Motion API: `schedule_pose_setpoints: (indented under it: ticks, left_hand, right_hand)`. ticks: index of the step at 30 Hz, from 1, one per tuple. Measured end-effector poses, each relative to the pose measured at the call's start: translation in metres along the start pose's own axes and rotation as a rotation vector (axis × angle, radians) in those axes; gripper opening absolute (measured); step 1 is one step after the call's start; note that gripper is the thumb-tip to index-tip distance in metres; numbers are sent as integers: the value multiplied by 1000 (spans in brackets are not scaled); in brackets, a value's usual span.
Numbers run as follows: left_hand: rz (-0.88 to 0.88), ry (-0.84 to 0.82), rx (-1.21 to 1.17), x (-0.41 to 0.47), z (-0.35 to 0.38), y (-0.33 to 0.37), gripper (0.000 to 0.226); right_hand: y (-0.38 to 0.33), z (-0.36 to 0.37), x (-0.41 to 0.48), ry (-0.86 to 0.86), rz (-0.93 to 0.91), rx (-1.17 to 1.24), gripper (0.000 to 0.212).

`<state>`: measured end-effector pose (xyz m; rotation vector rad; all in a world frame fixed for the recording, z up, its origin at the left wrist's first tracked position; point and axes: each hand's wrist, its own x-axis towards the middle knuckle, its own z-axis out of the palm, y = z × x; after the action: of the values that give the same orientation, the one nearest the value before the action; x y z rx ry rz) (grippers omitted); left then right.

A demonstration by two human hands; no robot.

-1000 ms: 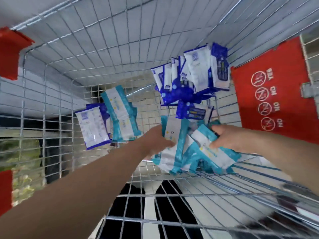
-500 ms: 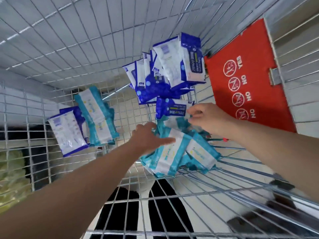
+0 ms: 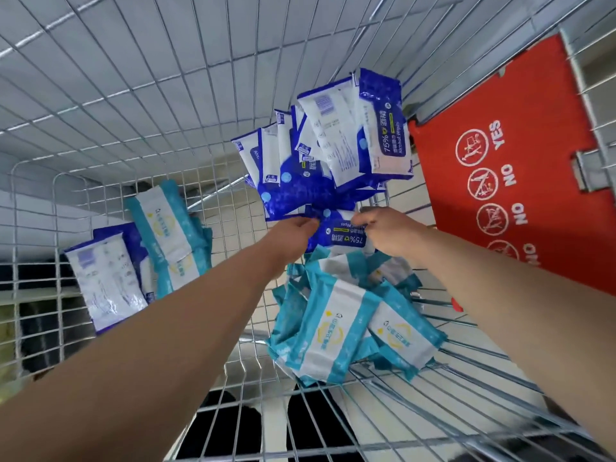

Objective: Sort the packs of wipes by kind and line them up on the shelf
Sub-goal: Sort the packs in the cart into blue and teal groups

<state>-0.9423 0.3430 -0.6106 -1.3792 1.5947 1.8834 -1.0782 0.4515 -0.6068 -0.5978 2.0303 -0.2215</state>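
Note:
I look down into a wire shopping cart (image 3: pixel 140 105). A heap of dark blue alcohol wipe packs (image 3: pixel 336 145) stands at the far right of the basket. Just below it lies one more dark blue pack (image 3: pixel 343 236); my left hand (image 3: pixel 293 233) pinches its left end and my right hand (image 3: pixel 388 233) grips its right end. A pile of teal and white packs (image 3: pixel 336 331) lies nearer to me under both hands. At the left, a teal pack (image 3: pixel 166 235) and a blue pack (image 3: pixel 106 281) lean against the cart wall.
A red plastic child-seat flap (image 3: pixel 520 181) with YES/NO symbols closes the cart's right side. Wire mesh walls surround the packs. Tiled floor and dark shapes show through the cart's bottom grid (image 3: pixel 253 421).
Both hands left the teal pile and moved up and away from me to the single dark blue pack, which they now hold at both ends. The camera moved closer.

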Motion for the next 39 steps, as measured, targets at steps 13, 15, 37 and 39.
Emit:
schedule_pose_setpoints:
  ticks: [13, 15, 37, 39]
  left_hand:
    - [116, -28, -364, -65, -52, 30, 18]
    - [161, -49, -428, -74, -59, 48, 12]
    - [424, 152, -6, -25, -39, 125, 41]
    - [476, 225, 103, -38, -60, 114, 37]
  right_hand:
    - [-45, -23, -67, 102, -155, 274, 44]
    - [-62, -26, -77, 189, -213, 367, 36]
    - [-84, -86, -39, 518, -210, 297, 28]
    - [-93, -78, -45, 536, -283, 233, 30]
